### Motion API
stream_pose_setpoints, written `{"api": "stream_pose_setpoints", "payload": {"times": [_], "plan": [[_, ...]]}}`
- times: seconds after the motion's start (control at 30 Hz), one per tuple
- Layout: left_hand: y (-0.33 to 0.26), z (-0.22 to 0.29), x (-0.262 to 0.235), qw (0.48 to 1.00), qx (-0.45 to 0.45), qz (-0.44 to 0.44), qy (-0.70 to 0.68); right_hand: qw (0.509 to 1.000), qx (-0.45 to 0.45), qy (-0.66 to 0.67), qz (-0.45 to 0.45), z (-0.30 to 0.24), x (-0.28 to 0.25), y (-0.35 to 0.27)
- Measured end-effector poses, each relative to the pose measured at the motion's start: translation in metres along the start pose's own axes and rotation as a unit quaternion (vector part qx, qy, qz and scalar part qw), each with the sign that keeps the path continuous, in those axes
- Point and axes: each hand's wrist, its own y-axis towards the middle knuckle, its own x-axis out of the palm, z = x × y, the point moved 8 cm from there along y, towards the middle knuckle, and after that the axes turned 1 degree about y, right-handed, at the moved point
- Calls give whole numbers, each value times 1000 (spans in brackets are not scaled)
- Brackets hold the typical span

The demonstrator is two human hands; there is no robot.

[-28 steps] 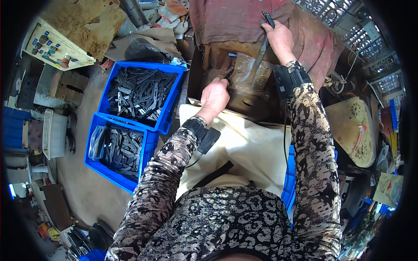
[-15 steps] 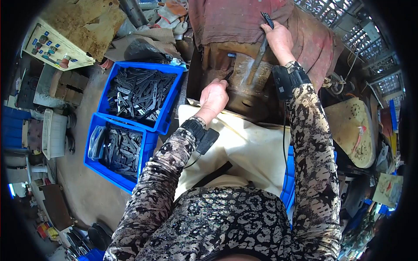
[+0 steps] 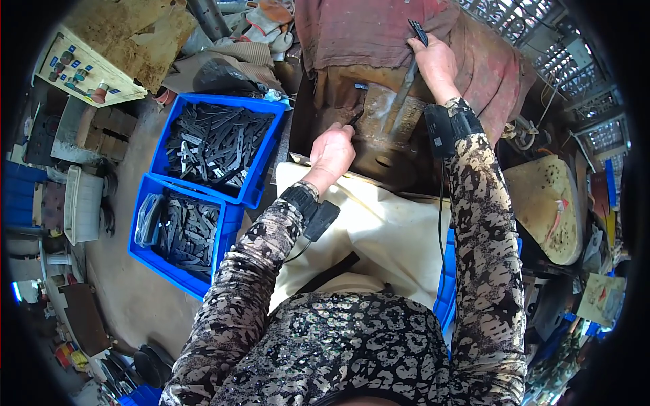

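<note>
My left hand (image 3: 332, 150) is closed at the near side of a brown, dirt-coated machine basin (image 3: 399, 162), its fingers pinching a small dark strip (image 3: 355, 118). That strip's tip points toward a wet, worn block or wheel (image 3: 377, 108) inside the basin; whether they touch I cannot tell. Higher and to the right, my right hand (image 3: 435, 64) is wrapped round several thin black flat strips (image 3: 418, 31) whose ends stick out past the fingers. Just beside that hand, a grey metal pipe (image 3: 401, 98) slants down into the basin.
Dull red cloth (image 3: 379, 34) drapes over the machine. On the left stand two blue bins (image 3: 252, 183) of dark flat metal pieces (image 3: 220, 142). A control box (image 3: 81, 74) with knobs is farther left. Cream apron cloth (image 3: 406, 230) covers my lap; a worn board (image 3: 545, 210) sits at right.
Both hands keep their places and their holds. The view has shifted very slightly, so the bins appear a little farther left.
</note>
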Motion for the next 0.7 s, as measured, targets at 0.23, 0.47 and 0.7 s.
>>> {"api": "stream_pose_setpoints", "payload": {"times": [0.23, 0.47, 0.7], "plan": [[-2, 2, 0, 1000, -2, -5, 2, 1000, -14, 5, 4, 1, 1, 2], [2, -3, 0, 1000, 4, -7, 16, 1000, -18, 2, 2, -7, 1, 4], [5, -4, -2, 998, 20, 47, 27, 996, -56, 71, 4, -2, -16, -29]]}}
